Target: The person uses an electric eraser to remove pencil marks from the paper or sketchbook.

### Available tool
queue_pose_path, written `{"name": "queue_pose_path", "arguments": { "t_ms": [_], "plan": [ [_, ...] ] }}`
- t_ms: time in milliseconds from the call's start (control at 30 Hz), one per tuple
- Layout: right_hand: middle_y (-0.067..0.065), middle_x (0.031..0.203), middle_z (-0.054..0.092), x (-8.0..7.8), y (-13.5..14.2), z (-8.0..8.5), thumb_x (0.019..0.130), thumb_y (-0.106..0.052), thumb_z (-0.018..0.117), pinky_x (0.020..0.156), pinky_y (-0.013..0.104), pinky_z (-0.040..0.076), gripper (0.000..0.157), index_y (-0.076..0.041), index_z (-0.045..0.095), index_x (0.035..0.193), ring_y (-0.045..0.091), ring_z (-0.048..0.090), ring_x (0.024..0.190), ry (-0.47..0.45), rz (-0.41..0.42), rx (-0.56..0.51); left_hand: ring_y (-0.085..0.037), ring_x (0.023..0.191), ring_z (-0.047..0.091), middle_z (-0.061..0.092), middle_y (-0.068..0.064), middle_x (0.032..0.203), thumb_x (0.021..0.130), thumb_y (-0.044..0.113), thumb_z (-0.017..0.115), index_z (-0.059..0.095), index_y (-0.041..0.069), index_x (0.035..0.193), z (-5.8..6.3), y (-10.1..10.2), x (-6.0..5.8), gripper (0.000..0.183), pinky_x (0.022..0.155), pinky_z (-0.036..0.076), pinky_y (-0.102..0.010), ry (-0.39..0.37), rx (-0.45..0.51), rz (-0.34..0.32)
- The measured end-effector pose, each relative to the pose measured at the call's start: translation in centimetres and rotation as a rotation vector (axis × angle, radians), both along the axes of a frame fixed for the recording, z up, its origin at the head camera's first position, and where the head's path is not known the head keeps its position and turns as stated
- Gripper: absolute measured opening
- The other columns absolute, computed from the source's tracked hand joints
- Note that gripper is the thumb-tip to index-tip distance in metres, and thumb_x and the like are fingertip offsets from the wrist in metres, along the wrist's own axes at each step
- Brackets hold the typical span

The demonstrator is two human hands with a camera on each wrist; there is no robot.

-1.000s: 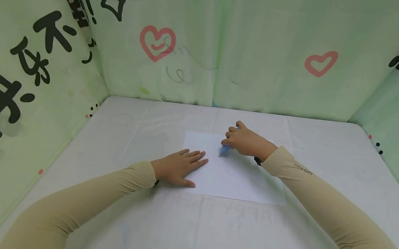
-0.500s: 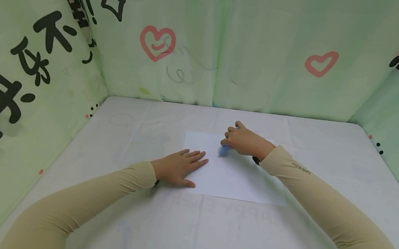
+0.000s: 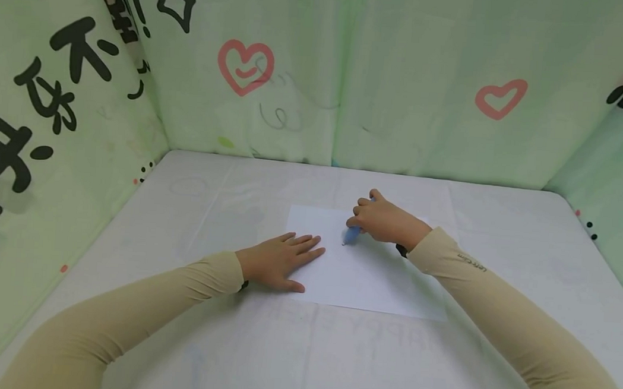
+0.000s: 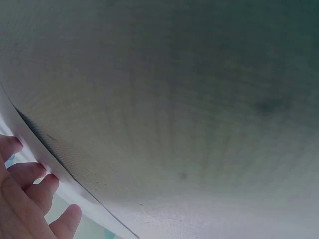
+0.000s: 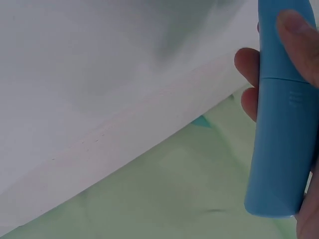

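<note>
A sheet of white paper [image 3: 375, 287] lies flat on the white-covered table. My left hand [image 3: 280, 261] rests on its left edge, fingers spread and palm down. In the left wrist view the fingers [image 4: 42, 191] of that hand show at the lower left corner. Over the upper middle of the sheet, my right hand [image 3: 387, 219] grips a thick blue pen-shaped tool [image 3: 351, 235], slanted with its thin tip down at the paper. The right wrist view shows the tool's smooth rounded body [image 5: 281, 144], with thumb and fingers wrapped round it. Any mark under the tip is too small to tell.
The white tablecloth [image 3: 216, 343] spreads all round the paper and has faint stains. Light green curtains [image 3: 411, 135] with hearts and black lettering hang behind the table [image 3: 504, 197] and along both sides.
My right hand and the blue pen-shaped tool have shifted very slightly to the right over the paper. The left hand stays in place.
</note>
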State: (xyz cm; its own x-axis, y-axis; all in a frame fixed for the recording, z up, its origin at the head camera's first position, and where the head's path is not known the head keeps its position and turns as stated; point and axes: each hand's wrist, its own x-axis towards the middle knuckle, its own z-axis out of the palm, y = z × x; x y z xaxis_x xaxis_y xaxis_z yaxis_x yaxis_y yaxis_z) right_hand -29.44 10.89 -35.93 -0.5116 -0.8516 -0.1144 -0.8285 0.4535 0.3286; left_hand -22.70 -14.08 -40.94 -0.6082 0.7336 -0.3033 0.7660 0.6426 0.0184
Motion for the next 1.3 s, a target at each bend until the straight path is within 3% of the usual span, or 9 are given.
{"name": "queue_pose_path", "arguments": {
  "t_ms": [633, 1067, 1167, 1300],
  "plan": [
    [0.001, 0.084, 0.065, -0.3, 2.2, 0.1, 0.078, -0.014, 0.075, 0.077, 0.038, 0.035, 0.019, -0.02, 0.068, 0.095, 0.019, 0.054, 0.084, 0.016, -0.018, 0.017, -0.021, 0.148, 0.01, 0.007, -0.005, 0.16, 0.09, 0.061, 0.044, 0.009, 0.018, 0.153, 0.3, 0.1, 0.1, 0.084, 0.119, 0.013, -0.043, -0.019, -0.006, 0.009],
    [0.0, 0.077, 0.062, -0.2, 4.6, 0.0, 0.074, -0.012, 0.077, 0.073, 0.036, 0.032, 0.02, -0.019, 0.068, 0.09, 0.018, 0.052, 0.076, 0.017, -0.031, -0.071, -0.024, 0.147, 0.013, 0.009, -0.008, 0.16, 0.09, 0.06, 0.045, 0.011, 0.016, 0.153, 0.4, -0.3, 0.2, 0.084, 0.119, 0.016, -0.045, 0.005, 0.012, -0.011],
    [0.003, 0.086, 0.065, -0.1, 5.4, 0.4, 0.082, -0.013, 0.07, 0.077, 0.04, 0.037, 0.02, -0.014, 0.066, 0.101, 0.021, 0.057, 0.082, -0.05, -0.115, -0.148, -0.024, 0.147, 0.013, 0.01, -0.008, 0.16, 0.09, 0.061, 0.044, 0.011, 0.017, 0.153, 0.1, -0.3, 0.1, 0.084, 0.119, 0.015, -0.044, 0.01, 0.017, -0.012],
    [0.011, 0.102, 0.066, 0.3, 7.6, 1.4, 0.094, -0.02, 0.057, 0.081, 0.046, 0.044, 0.029, -0.005, 0.056, 0.118, 0.025, 0.059, 0.09, -0.236, -0.361, -0.335, -0.024, 0.147, 0.014, 0.012, -0.007, 0.159, 0.09, 0.062, 0.044, 0.011, 0.017, 0.153, -0.2, -0.3, 0.0, 0.083, 0.119, 0.015, -0.044, 0.025, 0.026, -0.024]
  ]
}}
